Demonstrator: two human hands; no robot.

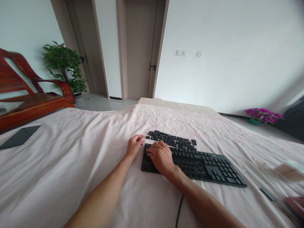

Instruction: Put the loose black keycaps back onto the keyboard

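Observation:
A black keyboard (209,169) lies on a pink flowered cloth, its right part fitted with keycaps and many keys bare on its left part. Behind it, loose black keycaps (171,139) lie in rough rows. My left hand (136,145) is beside the left end of those rows, thumb and forefinger pinched near a small black keycap (147,137); whether it grips anything is too small to tell. Over the keyboard's upper left part rests my right hand (161,155), fingers bent and close together, with its fingertips at the key sockets and partly hidden.
A dark flat tablet (20,136) lies at the left. At the right are a clear packet of thin sticks (289,171) and a dark slim tool (268,194). A black cable (180,210) runs toward me from under my right forearm.

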